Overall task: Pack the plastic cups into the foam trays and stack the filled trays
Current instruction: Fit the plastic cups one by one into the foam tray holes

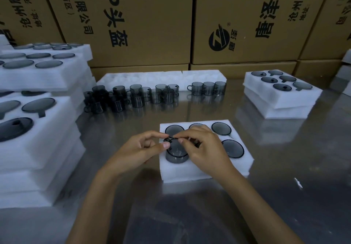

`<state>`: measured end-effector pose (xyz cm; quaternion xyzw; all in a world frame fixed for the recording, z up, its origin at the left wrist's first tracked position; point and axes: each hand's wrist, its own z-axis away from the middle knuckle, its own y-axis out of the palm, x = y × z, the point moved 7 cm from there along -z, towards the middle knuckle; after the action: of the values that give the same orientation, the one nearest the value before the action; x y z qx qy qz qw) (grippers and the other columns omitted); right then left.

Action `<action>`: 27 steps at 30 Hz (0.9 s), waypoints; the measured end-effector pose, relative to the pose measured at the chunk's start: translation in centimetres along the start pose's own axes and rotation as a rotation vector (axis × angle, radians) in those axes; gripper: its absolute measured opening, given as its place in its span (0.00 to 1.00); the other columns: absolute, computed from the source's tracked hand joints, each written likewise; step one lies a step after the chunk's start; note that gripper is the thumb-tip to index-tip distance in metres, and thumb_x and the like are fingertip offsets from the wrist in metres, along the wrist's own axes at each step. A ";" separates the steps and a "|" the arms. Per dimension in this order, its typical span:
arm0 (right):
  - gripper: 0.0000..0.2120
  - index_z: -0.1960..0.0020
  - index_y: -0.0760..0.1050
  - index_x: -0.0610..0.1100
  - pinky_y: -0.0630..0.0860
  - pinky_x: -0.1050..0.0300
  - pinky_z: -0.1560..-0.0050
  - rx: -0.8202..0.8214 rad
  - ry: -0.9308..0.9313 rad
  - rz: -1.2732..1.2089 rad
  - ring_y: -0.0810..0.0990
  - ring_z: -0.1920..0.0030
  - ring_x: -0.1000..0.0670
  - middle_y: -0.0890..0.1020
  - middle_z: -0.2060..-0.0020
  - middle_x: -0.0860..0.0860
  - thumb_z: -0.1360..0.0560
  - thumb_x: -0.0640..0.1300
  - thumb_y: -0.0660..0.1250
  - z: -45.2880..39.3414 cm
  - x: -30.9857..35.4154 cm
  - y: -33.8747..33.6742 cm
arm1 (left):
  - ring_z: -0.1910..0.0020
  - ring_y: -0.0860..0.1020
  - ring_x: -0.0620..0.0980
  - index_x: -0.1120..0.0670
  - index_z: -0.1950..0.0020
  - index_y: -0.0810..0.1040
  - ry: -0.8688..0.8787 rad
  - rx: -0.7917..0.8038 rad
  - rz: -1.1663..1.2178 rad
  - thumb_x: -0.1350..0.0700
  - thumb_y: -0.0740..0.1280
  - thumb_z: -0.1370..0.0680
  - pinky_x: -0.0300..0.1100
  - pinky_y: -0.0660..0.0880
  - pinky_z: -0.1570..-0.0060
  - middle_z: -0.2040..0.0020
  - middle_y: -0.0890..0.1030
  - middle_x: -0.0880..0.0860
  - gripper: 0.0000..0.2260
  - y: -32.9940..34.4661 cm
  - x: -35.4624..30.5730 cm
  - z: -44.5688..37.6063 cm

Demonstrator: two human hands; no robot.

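We are seating a grey cup (pixel 176 151) in the front-left pocket of the foam tray (pixel 205 169); it stands proud of the foam. Our left hand (pixel 140 150) and right hand (pixel 205 148) both pinch its rim. Next, we judge, press it level. Loose cups (pixel 133 96) wait beyond the tray, filled stacks (pixel 38 129) to its left.
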<state>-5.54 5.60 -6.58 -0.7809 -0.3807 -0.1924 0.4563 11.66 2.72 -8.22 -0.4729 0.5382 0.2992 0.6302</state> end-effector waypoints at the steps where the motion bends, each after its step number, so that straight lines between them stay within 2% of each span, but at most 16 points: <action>1: 0.07 0.49 0.85 0.52 0.67 0.68 0.54 0.000 0.002 0.009 0.72 0.51 0.57 0.78 0.63 0.59 0.23 0.43 0.70 0.0 0.0 0.0 | 0.67 0.66 0.52 0.48 0.43 0.82 -0.001 -0.012 0.014 0.45 0.73 0.31 0.43 0.63 0.64 0.67 0.68 0.58 0.18 0.0 0.1 -0.1; 4: 0.07 0.48 0.85 0.52 0.67 0.68 0.53 -0.012 -0.002 0.026 0.72 0.50 0.58 0.77 0.62 0.60 0.23 0.43 0.71 0.1 -0.1 0.0 | 0.68 0.67 0.50 0.49 0.44 0.83 -0.013 -0.020 0.053 0.45 0.74 0.32 0.40 0.65 0.65 0.66 0.69 0.58 0.18 0.0 0.6 -0.2; 9: 0.06 0.50 0.83 0.51 0.74 0.57 0.52 -0.051 -0.060 0.025 0.72 0.50 0.57 0.78 0.59 0.61 0.24 0.42 0.70 0.5 0.4 -0.4 | 0.70 0.69 0.47 0.46 0.45 0.83 -0.046 0.014 0.097 0.44 0.75 0.33 0.36 0.70 0.67 0.68 0.69 0.54 0.18 0.0 1.4 -0.3; 12: 0.07 0.50 0.85 0.50 0.73 0.57 0.46 -0.036 -0.056 0.020 0.73 0.47 0.56 0.80 0.56 0.59 0.24 0.43 0.68 0.5 0.3 -0.5 | 0.70 0.70 0.47 0.42 0.43 0.81 -0.066 0.038 0.100 0.43 0.76 0.31 0.37 0.72 0.67 0.69 0.72 0.52 0.18 0.1 2.0 -0.4; 16: 0.10 0.47 0.84 0.51 0.66 0.58 0.42 0.043 -0.075 0.162 0.71 0.43 0.55 0.79 0.51 0.58 0.25 0.44 0.67 0.8 0.5 -0.1 | 0.69 0.72 0.48 0.38 0.33 0.72 -0.144 0.033 0.163 0.46 0.79 0.32 0.42 0.72 0.66 0.66 0.75 0.52 0.30 0.1 3.4 -0.6; 20: 0.09 0.46 0.80 0.54 0.59 0.58 0.43 0.107 -0.076 0.317 0.68 0.39 0.55 0.76 0.47 0.60 0.25 0.46 0.66 0.9 0.4 0.4 | 0.70 0.74 0.48 0.41 0.28 0.65 -0.250 0.038 0.212 0.46 0.81 0.35 0.42 0.73 0.71 0.64 0.79 0.52 0.40 0.6 4.3 -0.6; 24: 0.07 0.48 0.78 0.55 0.59 0.56 0.43 0.119 -0.064 0.331 0.68 0.38 0.53 0.75 0.46 0.60 0.25 0.49 0.65 0.8 0.4 0.6 | 0.71 0.75 0.50 0.42 0.30 0.69 -0.306 0.090 0.168 0.42 0.77 0.34 0.41 0.72 0.74 0.65 0.78 0.55 0.35 1.0 4.2 -0.1; 27: 0.07 0.47 0.80 0.57 0.60 0.56 0.43 0.080 -0.067 0.370 0.70 0.40 0.55 0.76 0.45 0.60 0.23 0.55 0.67 1.0 0.3 -0.2 | 0.71 0.77 0.52 0.41 0.34 0.72 -0.349 0.121 0.091 0.39 0.73 0.28 0.42 0.75 0.75 0.65 0.78 0.56 0.24 1.0 4.2 0.2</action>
<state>-5.54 6.60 -6.77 -0.8249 -0.2527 -0.0640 0.5016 11.86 2.75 -12.51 -0.3501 0.4587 0.3720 0.7271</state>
